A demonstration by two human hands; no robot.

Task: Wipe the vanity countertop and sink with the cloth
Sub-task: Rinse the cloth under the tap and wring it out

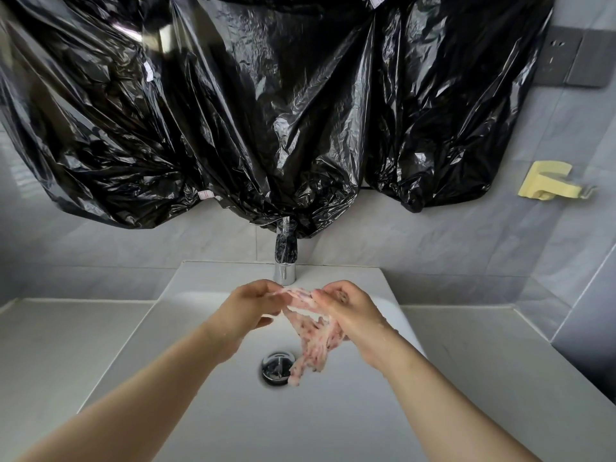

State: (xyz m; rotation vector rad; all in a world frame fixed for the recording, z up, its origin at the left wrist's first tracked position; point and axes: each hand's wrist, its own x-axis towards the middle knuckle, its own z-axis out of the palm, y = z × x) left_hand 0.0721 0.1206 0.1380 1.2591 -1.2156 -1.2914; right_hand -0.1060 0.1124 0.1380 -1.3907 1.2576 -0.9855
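Left hand (248, 308) pinches the upper edge of the cloth (313, 341) between thumb and fingertips, just in front of the faucet (285, 258) and a little to its left. Right hand (350, 315), in front of the faucet and a little to its right, has its fingers curled round the same top edge, so the cloth is stretched short between the two hands. It is a thin, pale pink rag with reddish specks (it looks wet and bunched), and its loose end hangs down from the right hand over the white sink (333, 411). The lowest tip overlaps the right rim of the chrome drain (275, 368), which lies well in front of the faucet; whether the tip touches the basin cannot be told. Both forearms reach in from the near edge, bare, with droplets on the right wrist.

Light grey countertop (66, 345) runs to either side of the sink, left and right of the faucet. Above and behind the faucet, crumpled black plastic sheeting (233, 111) covers the wall, its lowest fold touching the faucet's top. Far right of the faucet, a pale yellow holder (546, 185) is fixed to the grey tiled wall, and higher up a dark grey socket plate (563, 60).
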